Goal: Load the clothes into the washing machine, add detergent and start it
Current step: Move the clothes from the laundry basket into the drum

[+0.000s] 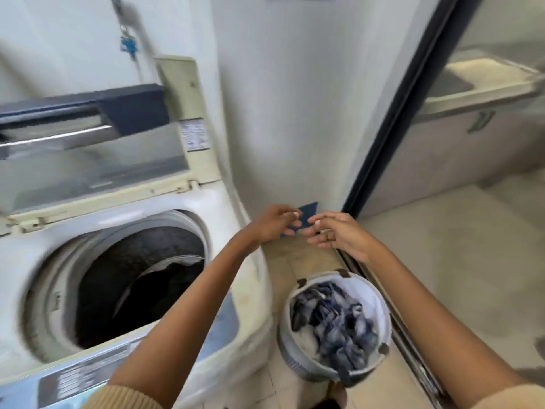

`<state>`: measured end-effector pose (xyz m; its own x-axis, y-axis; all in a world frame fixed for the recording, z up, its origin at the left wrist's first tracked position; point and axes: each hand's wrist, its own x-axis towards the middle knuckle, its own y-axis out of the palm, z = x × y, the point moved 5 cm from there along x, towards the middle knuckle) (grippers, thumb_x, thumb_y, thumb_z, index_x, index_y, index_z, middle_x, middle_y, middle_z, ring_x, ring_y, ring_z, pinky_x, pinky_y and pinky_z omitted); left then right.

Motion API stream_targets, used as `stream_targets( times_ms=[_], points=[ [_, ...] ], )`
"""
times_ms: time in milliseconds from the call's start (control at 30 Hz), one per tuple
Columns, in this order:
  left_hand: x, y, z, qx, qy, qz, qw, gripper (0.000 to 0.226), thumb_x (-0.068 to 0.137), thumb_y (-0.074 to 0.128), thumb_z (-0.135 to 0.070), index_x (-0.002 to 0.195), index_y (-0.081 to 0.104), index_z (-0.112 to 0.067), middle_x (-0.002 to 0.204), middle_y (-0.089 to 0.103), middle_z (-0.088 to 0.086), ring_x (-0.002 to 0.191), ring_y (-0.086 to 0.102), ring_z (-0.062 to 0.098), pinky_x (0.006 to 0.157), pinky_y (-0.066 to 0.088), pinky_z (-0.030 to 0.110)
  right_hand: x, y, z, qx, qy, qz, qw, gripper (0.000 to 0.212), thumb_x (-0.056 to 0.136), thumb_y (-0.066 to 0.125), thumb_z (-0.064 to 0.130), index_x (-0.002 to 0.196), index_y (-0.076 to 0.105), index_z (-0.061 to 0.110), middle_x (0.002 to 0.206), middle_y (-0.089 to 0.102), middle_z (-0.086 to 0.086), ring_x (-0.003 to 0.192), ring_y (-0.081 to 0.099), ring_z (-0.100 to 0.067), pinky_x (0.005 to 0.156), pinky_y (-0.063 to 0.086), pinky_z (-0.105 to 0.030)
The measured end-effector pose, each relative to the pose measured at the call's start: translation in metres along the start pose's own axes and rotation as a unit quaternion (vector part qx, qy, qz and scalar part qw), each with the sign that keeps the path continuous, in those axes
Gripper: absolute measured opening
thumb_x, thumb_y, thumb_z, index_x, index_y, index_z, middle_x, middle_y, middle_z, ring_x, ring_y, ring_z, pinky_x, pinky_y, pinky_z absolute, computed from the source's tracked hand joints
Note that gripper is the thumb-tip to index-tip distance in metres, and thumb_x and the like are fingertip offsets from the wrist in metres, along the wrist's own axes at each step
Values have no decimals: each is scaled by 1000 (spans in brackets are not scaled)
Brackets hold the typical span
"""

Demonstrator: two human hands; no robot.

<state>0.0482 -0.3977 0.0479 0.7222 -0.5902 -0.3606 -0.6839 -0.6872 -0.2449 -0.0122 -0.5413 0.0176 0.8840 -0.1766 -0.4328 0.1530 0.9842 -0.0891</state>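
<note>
A white top-loading washing machine (224, 199) stands at the left with its lid (88, 160) raised. Its dark drum (126, 261) holds some clothes (174, 268). On the floor to the right of the machine sits a round laundry basket (380, 293) with blue and white clothes (333, 323) in it. Above the basket, in front of the wall, my left hand (271, 225) and my right hand (339, 234) pinch a small dark blue packet (308, 212) between them, one at each side. The picture is blurred by motion.
The machine's control panel (88, 376) runs along its near edge. A tap with a blue fitting (128, 45) hangs on the wall behind the lid. A dark sliding-door frame (398, 113) rises at the right, its track passing close by the basket; tiled floor lies beyond.
</note>
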Motion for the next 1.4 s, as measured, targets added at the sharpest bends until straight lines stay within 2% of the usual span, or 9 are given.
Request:
stream_targets(
  times_ms=[500, 633, 733, 833, 967, 1067, 1167, 1300, 1400],
  points=[
    [123, 263, 207, 46, -329, 96, 938, 22, 98, 38, -7, 82, 52, -10, 74, 51, 0, 57, 50, 6, 47, 42, 9, 35, -196, -346, 20, 311, -132, 941, 14, 90, 47, 7, 80, 56, 10, 69, 50, -10, 54, 43, -19, 51, 33, -23],
    [127, 293, 283, 59, -401, 76, 911, 17, 98, 35, -7, 88, 48, -12, 73, 49, -1, 51, 51, 4, 32, 33, 4, 63, -177, -441, -78, 333, -92, 935, 8, 82, 56, 4, 83, 57, -4, 84, 48, -15, 75, 52, -34, 68, 37, -33],
    [133, 309, 336, 88, -428, 59, 897, 11, 94, 41, -7, 99, 50, -11, 83, 57, 7, 61, 48, 9, 40, 39, 7, 81, -153, -495, -157, 319, -63, 932, 46, 80, 65, 19, 122, 55, 3, 122, 55, -22, 117, 50, -39, 95, 42, -42],
    [145, 326, 389, 94, -442, 61, 890, 31, 90, 46, -5, 120, 51, -1, 101, 56, 21, 63, 48, 15, 56, 41, 23, 96, -138, -533, -193, 336, -18, 922, 83, 77, 67, 48, 146, 26, 26, 155, 10, -18, 140, 16, -40, 111, 22, -47],
    [170, 335, 410, 59, -443, 1, 894, 41, 93, 48, -14, 133, 43, -5, 115, 55, 19, 80, 55, 22, 62, 39, 25, 116, -121, -575, -205, 359, 39, 910, 60, 78, 65, 49, 133, 45, 33, 158, 1, -8, 139, 12, -43, 110, 22, -51],
    [177, 344, 421, -20, -503, -28, 863, 55, 90, 54, -36, 140, 34, -22, 141, 41, 9, 116, 47, 28, 85, 41, 37, 130, -113, -574, -64, 312, -48, 947, 14, 84, 58, 15, 73, 53, 10, 89, 57, -16, 82, 52, -27, 69, 40, -33],
    [175, 351, 426, -147, -572, -39, 806, 89, 71, 62, -67, 144, 24, -34, 150, 31, 7, 130, 38, 41, 90, 36, 68, 129, -111, -550, 131, 320, -110, 932, 32, 76, 53, 1, 54, 33, 13, 55, 33, -3, 55, 26, -15, 51, 21, -28],
    [174, 351, 409, -291, -515, -82, 802, 26, 92, 48, -35, 94, 55, -10, 88, 57, 15, 69, 59, 18, 59, 49, 30, 106, -101, -493, 176, 266, -3, 948, 18, 54, 51, 12, 50, 34, 14, 51, 27, -4, 52, 24, -13, 52, 20, -27],
    [171, 334, 396, -248, -432, -181, 848, 16, 91, 47, -6, 98, 59, -15, 80, 59, 11, 69, 57, 20, 61, 47, 27, 94, -107, -470, 223, 228, 74, 945, 19, 68, 67, 15, 60, 56, 3, 57, 46, -22, 55, 46, -18, 57, 39, -27]
  ],
)
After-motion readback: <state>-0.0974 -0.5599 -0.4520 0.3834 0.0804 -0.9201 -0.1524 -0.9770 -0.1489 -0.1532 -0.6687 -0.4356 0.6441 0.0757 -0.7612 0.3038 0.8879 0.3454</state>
